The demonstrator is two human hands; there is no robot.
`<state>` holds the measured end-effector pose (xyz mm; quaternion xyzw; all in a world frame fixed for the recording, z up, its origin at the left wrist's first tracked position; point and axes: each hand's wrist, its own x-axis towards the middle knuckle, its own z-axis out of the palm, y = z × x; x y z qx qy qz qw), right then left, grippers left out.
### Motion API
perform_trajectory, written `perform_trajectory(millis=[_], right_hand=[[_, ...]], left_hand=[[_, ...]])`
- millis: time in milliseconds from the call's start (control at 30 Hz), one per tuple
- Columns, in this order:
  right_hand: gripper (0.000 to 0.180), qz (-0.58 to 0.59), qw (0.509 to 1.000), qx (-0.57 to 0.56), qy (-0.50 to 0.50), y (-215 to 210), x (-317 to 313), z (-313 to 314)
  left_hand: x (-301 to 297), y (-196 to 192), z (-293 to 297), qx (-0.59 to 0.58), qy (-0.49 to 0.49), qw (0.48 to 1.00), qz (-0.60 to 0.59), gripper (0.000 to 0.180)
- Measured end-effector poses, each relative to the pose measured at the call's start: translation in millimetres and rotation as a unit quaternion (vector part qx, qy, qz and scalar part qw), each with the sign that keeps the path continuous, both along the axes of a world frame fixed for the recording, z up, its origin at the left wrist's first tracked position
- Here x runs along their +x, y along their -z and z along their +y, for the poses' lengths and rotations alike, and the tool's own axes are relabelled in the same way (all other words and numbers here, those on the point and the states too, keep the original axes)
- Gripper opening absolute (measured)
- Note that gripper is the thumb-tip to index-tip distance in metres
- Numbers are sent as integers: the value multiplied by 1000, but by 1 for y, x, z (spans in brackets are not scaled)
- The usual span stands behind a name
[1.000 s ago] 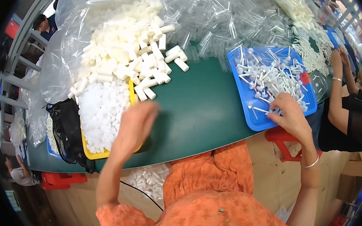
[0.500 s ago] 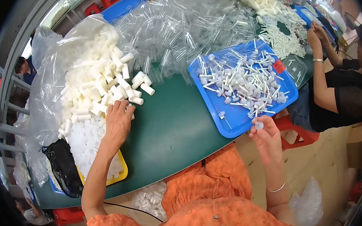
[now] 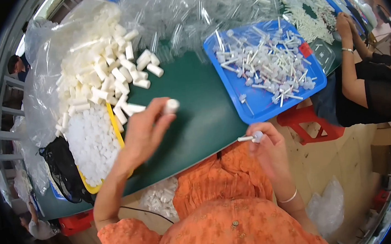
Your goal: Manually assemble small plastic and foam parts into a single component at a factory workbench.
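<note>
My left hand [image 3: 146,132] is pinched round a white foam-like cylinder [image 3: 172,106], with its round end showing, above the green table [image 3: 179,146]. In the fingers of my right hand [image 3: 269,148] is a small part with a translucent round cap [image 3: 257,137] and a thin white stem pointing left. That hand is just off the table's near edge, below the blue tray [image 3: 246,109]. Many similar stemmed parts [image 3: 264,66] lie jumbled in the tray. To the left of centre spreads a loose heap of white cylinders [image 3: 105,78].
A yellow tray [image 3: 115,123] of small white caps [image 3: 91,141] sits at the left beside a black mesh bag [image 3: 64,173]. Clear plastic tubes [image 3: 192,19] are piled at the back. At the right, a co-worker [image 3: 362,81] sits near scattered white sticks [image 3: 309,26].
My left hand has come away from the heap toward the middle with a white cylinder. My right hand has moved left, and its part's stem now shows. The view has shifted slightly.
</note>
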<state>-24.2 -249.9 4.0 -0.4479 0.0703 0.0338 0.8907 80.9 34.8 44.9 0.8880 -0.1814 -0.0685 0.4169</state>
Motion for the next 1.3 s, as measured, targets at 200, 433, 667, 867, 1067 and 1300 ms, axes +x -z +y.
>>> perform_trajectory(millis=[200,433,667,867,1067,1300], right_hand=[[24,18,997,27,-73,5,13,35],[23,53,995,55,-61,15,10,32],[21,62,997,36,-23,16,5,24],[16,65,997,0,-38,13,4,42],[10,58,995,-36,-69,14,4,47],[16,-64,992,-110,16,21,4,60]], left_hand=[[-65,26,-56,-172,45,974,138,23],[-73,29,-52,-93,16,995,-29,22],[-69,36,-48,-26,49,976,-210,27],[-71,35,-49,37,65,946,-314,45],[-64,41,-49,-11,53,954,-294,46],[-86,24,-74,-206,-13,976,63,49]])
